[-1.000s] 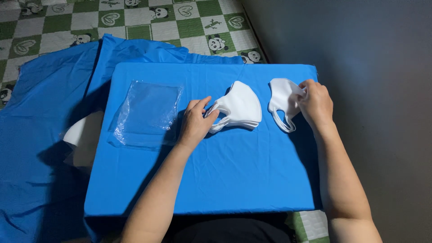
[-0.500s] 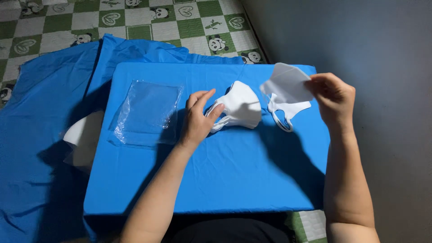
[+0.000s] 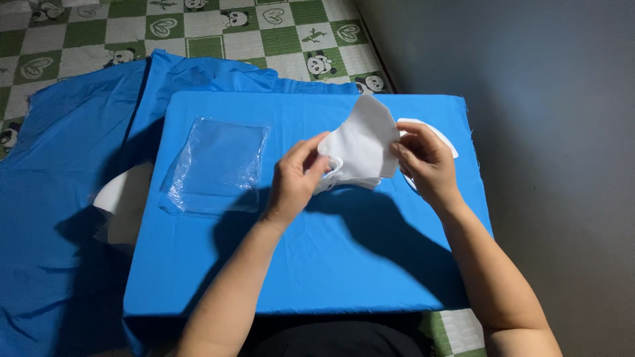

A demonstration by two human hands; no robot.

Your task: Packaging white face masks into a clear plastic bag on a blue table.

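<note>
Holding a white face mask (image 3: 362, 142) up between them, both hands now meet over the middle of the blue-covered table (image 3: 317, 264) in the head view; a second ago that mask lay flat at the table's right end under the right hand alone, and half a second ago it had just been lifted clear. The right hand (image 3: 426, 162) has carried it leftward, and the left hand (image 3: 297, 178) has come off the stack to pinch its near edge, so the mask is now gripped on two sides, thumb and fingers of each hand closed on the fabric. Beneath it the small stack of white masks (image 3: 350, 180) stays where it was, and another white mask (image 3: 436, 132) shows behind the right hand, partly hidden. The held mask looks soft and matte, a thin folded shell with a curved ridge and a pointed top corner. To the left, a clear plastic bag (image 3: 215, 165) lies flat, glossy and crinkled. The table's cloth is smooth; loose blue fabric (image 3: 66, 198) spills onto a green-and-white checked floor mat (image 3: 198, 26).
</note>
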